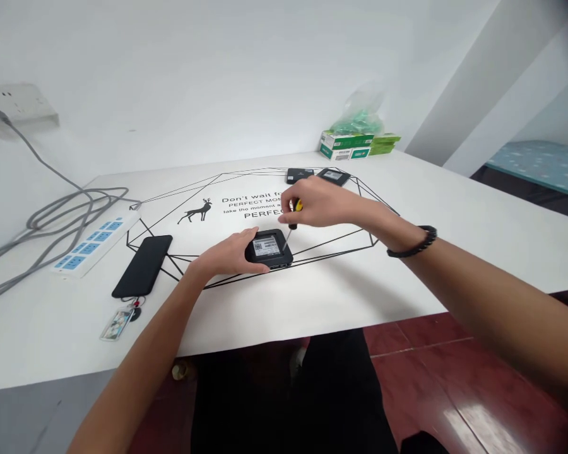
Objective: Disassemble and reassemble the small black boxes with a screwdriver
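- Left hand, half-open, grips box
- Right hand curled round screwdriver, tip at box's right
- Screwdriver work seems underway; what remains, I cannot tell

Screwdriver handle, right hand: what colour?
Yellow and black where the right hand leaves the screwdriver handle uncovered; best seen in the head view.

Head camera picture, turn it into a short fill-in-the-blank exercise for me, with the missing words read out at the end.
1. The right hand holds a screwdriver with a handle of black and ____.
2. The left hand grips a device whose casing is coloured ____.
3. The top line of lettering on the table begins "Don't ____".
4. The beaded bracelet is worn on the ____ wrist.

Missing words: yellow; black; wait; right.
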